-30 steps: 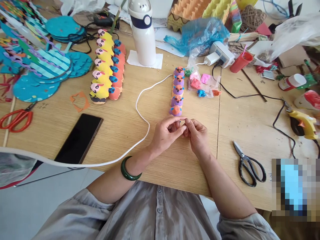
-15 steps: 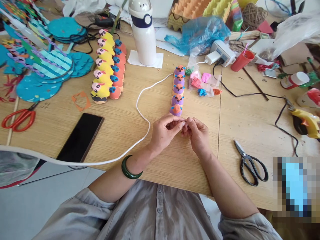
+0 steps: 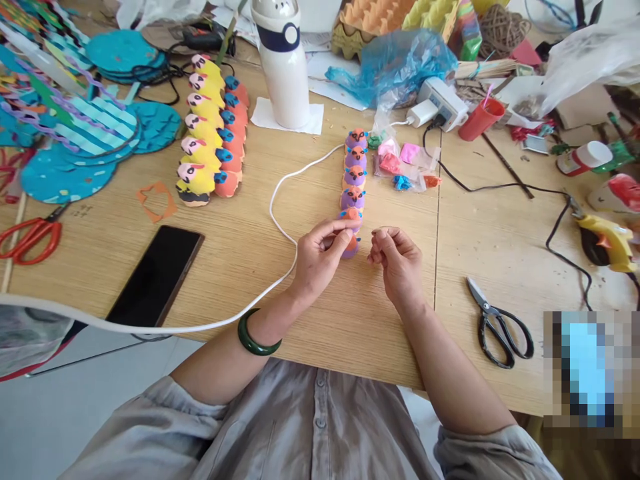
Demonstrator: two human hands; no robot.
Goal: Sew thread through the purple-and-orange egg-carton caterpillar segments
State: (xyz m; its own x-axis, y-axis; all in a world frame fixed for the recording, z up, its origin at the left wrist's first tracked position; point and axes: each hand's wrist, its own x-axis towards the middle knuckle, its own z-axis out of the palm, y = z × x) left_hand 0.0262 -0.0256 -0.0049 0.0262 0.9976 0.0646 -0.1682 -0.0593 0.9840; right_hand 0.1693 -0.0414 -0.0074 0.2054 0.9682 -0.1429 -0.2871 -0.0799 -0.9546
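Note:
A row of purple clay bumps with orange and blue faces (image 3: pixel 355 176) runs toward me down the middle of the table. My left hand (image 3: pixel 321 257) is at its near end, thumb and forefinger pinched over the last bumps; whatever they hold is too small to make out. Just right of the row, my right hand (image 3: pixel 399 263) is closed in a pinch, apart from the left, with its held bit, if any, not distinguishable. Small bags of coloured clay (image 3: pixel 391 162) lie beyond the right hand.
Black-handled scissors (image 3: pixel 493 327) lie at right, near a yellow glue gun (image 3: pixel 607 241). A phone (image 3: pixel 157 277) rests at left, with a white cable (image 3: pixel 274 200) curving beside my left arm. A white bottle (image 3: pixel 286 80) and yellow bird row (image 3: pixel 204 127) stand farther back.
My hands have parted: the left has shifted slightly left, the right slightly right. The near end of the purple row now shows between them. The view has shifted slightly.

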